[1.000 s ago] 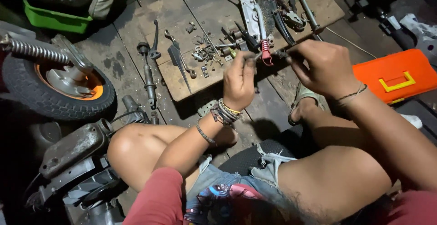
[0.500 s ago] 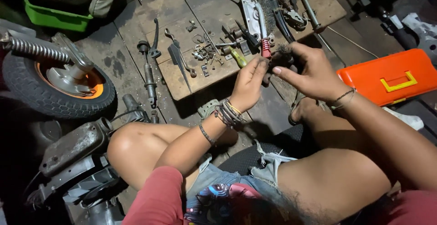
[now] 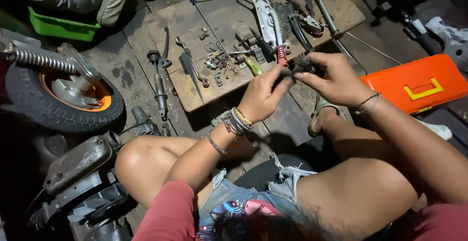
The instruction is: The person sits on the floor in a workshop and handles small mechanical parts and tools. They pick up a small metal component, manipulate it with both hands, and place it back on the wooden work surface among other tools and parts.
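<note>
My left hand [image 3: 263, 95] and my right hand [image 3: 331, 77] meet above the near edge of a wooden board [image 3: 195, 90]. Together they pinch a small dark, bristly part [image 3: 301, 64] between the fingertips. Bracelets circle my left wrist, a thin cord my right. Just beyond the hands lie pliers with a red spring [image 3: 280, 51], a yellow-handled tool [image 3: 253, 66] and a scatter of small nuts and washers [image 3: 217, 63].
A small wheel with an orange hub [image 3: 68, 97] and a coil spring lies at left, above grimy engine parts [image 3: 83, 163]. An orange toolbox [image 3: 419, 82] sits at right. A green tray [image 3: 61, 26] and someone's trouser leg are at the top left.
Both hands have drawn nearer to me and closer together. The thin rod my right hand held a second ago is gone from it; the dark bristly part is now between the fingers.
</note>
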